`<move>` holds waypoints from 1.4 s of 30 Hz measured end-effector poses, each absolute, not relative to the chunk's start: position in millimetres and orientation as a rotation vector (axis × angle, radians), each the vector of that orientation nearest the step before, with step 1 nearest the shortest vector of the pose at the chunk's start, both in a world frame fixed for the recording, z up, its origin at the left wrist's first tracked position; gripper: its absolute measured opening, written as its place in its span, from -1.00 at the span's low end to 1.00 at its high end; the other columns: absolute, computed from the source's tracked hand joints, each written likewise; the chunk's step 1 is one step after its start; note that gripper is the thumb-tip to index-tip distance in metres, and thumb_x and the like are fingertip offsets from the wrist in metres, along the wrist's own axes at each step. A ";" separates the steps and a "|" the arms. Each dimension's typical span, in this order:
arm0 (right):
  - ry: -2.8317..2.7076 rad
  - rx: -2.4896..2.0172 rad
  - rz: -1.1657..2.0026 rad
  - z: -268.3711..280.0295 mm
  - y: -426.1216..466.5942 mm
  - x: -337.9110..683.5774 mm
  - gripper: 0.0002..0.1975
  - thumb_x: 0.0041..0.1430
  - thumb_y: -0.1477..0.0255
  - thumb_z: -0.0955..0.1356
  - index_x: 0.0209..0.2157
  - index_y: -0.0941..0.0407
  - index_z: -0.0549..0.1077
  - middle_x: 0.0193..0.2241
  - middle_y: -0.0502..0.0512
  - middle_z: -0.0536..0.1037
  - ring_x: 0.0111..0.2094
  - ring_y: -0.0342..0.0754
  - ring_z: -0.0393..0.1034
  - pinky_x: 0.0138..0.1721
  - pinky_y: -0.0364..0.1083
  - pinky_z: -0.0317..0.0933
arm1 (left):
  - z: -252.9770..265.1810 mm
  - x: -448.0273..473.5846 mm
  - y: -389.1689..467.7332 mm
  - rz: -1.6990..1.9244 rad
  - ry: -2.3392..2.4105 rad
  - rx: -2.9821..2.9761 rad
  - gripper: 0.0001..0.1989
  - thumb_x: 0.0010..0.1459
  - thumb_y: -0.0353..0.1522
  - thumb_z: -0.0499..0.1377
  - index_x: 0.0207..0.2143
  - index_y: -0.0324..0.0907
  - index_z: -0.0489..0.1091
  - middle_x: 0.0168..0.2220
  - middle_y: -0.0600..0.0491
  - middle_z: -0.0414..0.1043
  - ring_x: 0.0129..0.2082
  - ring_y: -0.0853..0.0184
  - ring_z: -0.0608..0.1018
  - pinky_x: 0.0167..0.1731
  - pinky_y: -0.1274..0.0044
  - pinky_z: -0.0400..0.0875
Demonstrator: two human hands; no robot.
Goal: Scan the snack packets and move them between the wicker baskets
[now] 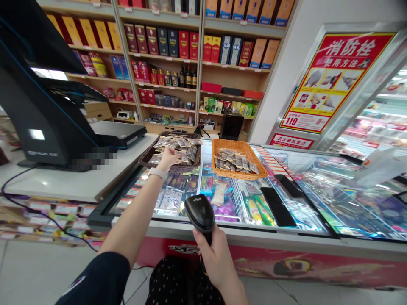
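One right hand (214,250) clasped a black pistol-shaped scanner (200,213); the left hand (169,159) (finger closure unclear) risked snagging, spilling flat plastic-wrapped packets (191,153).

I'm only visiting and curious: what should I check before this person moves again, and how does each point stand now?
1. Scanner held: ok, the right hand grips its handle.
2. Left hand at the packets: ok, it is over the dark basket.
3. Single packet pinched: cannot tell, the hand hides the contact.
4. Baskets standing upright: ok, the dark one and the orange basket sit side by side.
5. Freezer top free of loose devices: not ok, a black phone lies there.
6. Scanner reading anything: cannot tell, no beam shows.
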State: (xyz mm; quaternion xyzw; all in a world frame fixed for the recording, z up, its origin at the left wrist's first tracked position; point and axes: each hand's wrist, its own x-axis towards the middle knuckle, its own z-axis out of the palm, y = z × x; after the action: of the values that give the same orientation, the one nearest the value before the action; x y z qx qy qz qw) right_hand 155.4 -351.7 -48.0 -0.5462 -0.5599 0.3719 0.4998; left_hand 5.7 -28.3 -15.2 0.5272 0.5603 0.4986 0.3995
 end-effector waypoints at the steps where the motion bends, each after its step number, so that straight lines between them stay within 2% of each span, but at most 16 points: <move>1: -1.369 -1.338 0.893 -48.0 -352.9 156.9 -0.64 0.38 0.14 0.30 -0.17 0.15 0.55 -0.44 0.10 0.61 -0.39 0.06 0.51 -0.41 -0.12 0.27 | -16.8 1.0 -38.3 1.300 1.352 1.298 -0.61 0.04 -0.45 0.34 -0.13 -0.18 0.25 -0.29 0.11 0.31 -0.40 0.42 0.47 -0.34 0.51 0.50; 4: -1.390 -1.376 0.820 -48.2 -355.9 161.0 -0.64 0.37 0.14 0.32 -0.16 0.15 0.56 -0.45 0.10 0.61 -0.38 0.08 0.52 -0.35 -0.10 0.29 | -28.6 -10.1 -77.6 1.409 1.235 1.298 -0.46 -0.05 -0.39 0.42 -0.01 -0.20 0.33 -0.24 0.06 0.39 -0.31 0.39 0.51 -0.29 0.52 0.50; 9: -1.354 -1.378 0.797 -49.5 -356.8 157.1 -0.60 0.34 0.11 0.31 -0.15 0.16 0.56 -0.43 0.12 0.63 -0.38 0.11 0.54 -0.40 -0.08 0.30 | -62.4 -16.6 -147.8 1.327 1.023 1.440 -0.53 0.00 -0.16 0.39 -0.10 -0.25 0.50 -0.13 -0.08 0.55 -0.12 0.21 0.58 -0.12 0.43 0.52; 13: -1.393 -1.366 0.779 -52.2 -355.6 142.0 -0.60 0.34 0.12 0.31 -0.14 0.17 0.56 -0.44 0.13 0.63 -0.36 0.12 0.56 -0.40 -0.08 0.30 | -85.1 -18.1 -184.5 1.333 1.003 1.364 -0.45 -0.01 -0.08 0.39 -0.05 -0.21 0.47 -0.05 -0.12 0.54 -0.06 0.15 0.59 -0.14 0.40 0.55; 18: -1.408 -1.383 0.725 -61.1 -356.2 126.0 -0.63 0.33 0.15 0.32 -0.13 0.16 0.57 -0.49 0.10 0.62 -0.37 0.13 0.57 -0.41 -0.10 0.31 | -107.4 -22.3 -198.7 1.373 0.925 1.262 -0.41 0.03 -0.08 0.38 0.02 -0.20 0.39 0.03 -0.12 0.48 -0.03 0.17 0.57 -0.14 0.42 0.57; 24: -1.446 -1.470 0.708 -72.7 -363.5 121.5 -0.63 0.35 0.17 0.31 -0.09 0.17 0.56 -0.44 0.14 0.64 -0.37 0.14 0.58 -0.36 -0.08 0.31 | -127.9 -25.2 -192.1 1.449 0.833 1.281 -0.46 0.08 -0.09 0.36 0.03 -0.16 0.40 0.05 -0.10 0.48 0.05 0.10 0.54 -0.03 0.31 0.55; 32: -1.441 -1.498 0.701 -89.9 -369.1 119.0 -0.58 0.35 0.13 0.29 -0.09 0.19 0.56 -0.49 0.14 0.61 -0.42 0.14 0.55 -0.32 -0.05 0.30 | -135.7 -23.6 -185.1 1.436 0.771 1.357 -0.45 0.12 -0.13 0.35 0.10 -0.17 0.40 0.12 -0.14 0.46 0.15 0.06 0.49 0.10 0.27 0.47; 38: -1.424 -1.478 0.692 -96.0 -365.3 116.6 -0.57 0.34 0.11 0.30 -0.09 0.17 0.57 -0.52 0.11 0.60 -0.44 0.12 0.54 -0.36 -0.07 0.31 | -139.3 -22.7 -180.7 1.525 0.829 1.485 -0.46 0.15 -0.14 0.32 0.11 -0.20 0.39 0.10 -0.15 0.48 0.16 0.06 0.49 0.19 0.23 0.39; 42: -1.409 -1.483 0.674 -97.2 -362.9 117.2 -0.59 0.33 0.12 0.31 -0.10 0.17 0.58 -0.53 0.11 0.61 -0.45 0.13 0.55 -0.34 -0.06 0.32 | -140.4 -22.6 -178.9 1.509 0.816 1.518 -0.48 0.18 -0.14 0.29 0.12 -0.18 0.37 0.12 -0.14 0.47 0.17 0.06 0.49 0.18 0.21 0.40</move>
State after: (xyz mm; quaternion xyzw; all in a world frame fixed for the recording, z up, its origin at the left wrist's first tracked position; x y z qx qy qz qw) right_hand 117.2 -362.9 -97.2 -0.6064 -0.5760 0.2757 0.4738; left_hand -22.6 -178.9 -140.4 0.6037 0.3245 0.5999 0.4127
